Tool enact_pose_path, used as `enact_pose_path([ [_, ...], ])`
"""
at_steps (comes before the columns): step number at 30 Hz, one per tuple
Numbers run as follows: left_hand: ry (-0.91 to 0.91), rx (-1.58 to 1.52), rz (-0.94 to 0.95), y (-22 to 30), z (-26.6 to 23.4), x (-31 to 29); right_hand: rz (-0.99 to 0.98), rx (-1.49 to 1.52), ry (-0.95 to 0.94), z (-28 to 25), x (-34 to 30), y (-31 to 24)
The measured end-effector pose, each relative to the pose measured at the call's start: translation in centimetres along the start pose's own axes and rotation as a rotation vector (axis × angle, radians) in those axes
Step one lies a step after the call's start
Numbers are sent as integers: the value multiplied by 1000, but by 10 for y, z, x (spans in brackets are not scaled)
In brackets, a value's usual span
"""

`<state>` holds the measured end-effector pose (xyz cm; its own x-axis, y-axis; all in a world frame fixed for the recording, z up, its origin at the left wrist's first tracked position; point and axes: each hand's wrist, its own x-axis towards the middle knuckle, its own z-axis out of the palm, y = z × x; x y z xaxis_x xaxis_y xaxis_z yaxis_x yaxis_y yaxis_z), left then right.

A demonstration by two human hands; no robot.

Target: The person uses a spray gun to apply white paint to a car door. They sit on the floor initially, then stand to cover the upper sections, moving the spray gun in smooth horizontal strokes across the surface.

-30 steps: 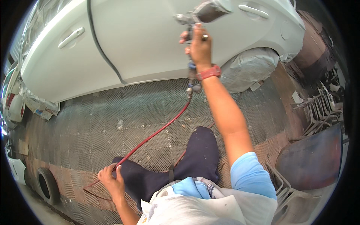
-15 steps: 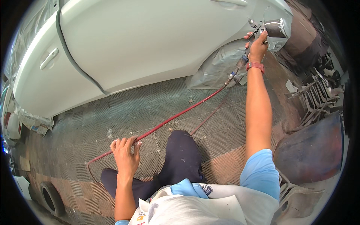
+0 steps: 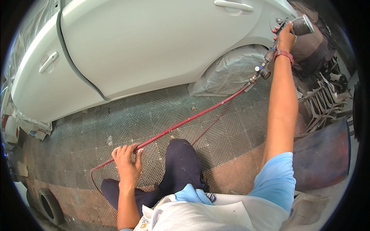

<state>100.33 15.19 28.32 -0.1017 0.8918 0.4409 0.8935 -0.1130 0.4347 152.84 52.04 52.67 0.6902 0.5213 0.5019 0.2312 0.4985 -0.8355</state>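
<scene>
My right hand (image 3: 285,37), with a red band at the wrist, is wrapped round a spray gun (image 3: 282,24) whose dark cup (image 3: 302,26) tilts to the right. The gun is close to the rear side of a pale car body (image 3: 146,42). Below its handle are metal fittings with a small round gauge (image 3: 265,73), joined to a red air hose (image 3: 196,116). Lower left, my left hand (image 3: 128,161) grips that hose, which runs taut between both hands and bends down beyond the left one.
Grey sheeting covers the rear wheel (image 3: 231,71); dark sheeting (image 3: 314,54) hangs past the car's end. Metal racks (image 3: 322,102) and a dark curved panel (image 3: 323,154) stand at right. A tyre (image 3: 51,206) lies lower left on the grid-tiled floor (image 3: 96,131).
My right hand has carried the spray gun further right and slightly up, along the car's rear side. The hose has drawn along with it; my left hand stays nearly in place.
</scene>
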Motion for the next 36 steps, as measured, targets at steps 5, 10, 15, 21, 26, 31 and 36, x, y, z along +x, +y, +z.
enact_pose_path([
  [5,25,-4,-28,-31,-9,-14,40,-7,-271,21,-43,-27],
  [10,44,56,-100,-77,-28,-45,47,85,-538,64,-151,-57],
  [15,149,177,-207,-129,-61,-94,-8,238,-775,135,-278,-96],
  [21,226,305,-389,-178,-105,-163,18,391,-990,223,-406,-142],
  [26,279,372,-512,-203,-124,-200,72,452,-1167,277,-471,-178],
  [31,276,323,-493,-203,-116,-192,162,485,-1179,286,-451,-192],
  [36,209,205,-332,-185,-78,-145,63,269,-906,241,-355,-156],
])
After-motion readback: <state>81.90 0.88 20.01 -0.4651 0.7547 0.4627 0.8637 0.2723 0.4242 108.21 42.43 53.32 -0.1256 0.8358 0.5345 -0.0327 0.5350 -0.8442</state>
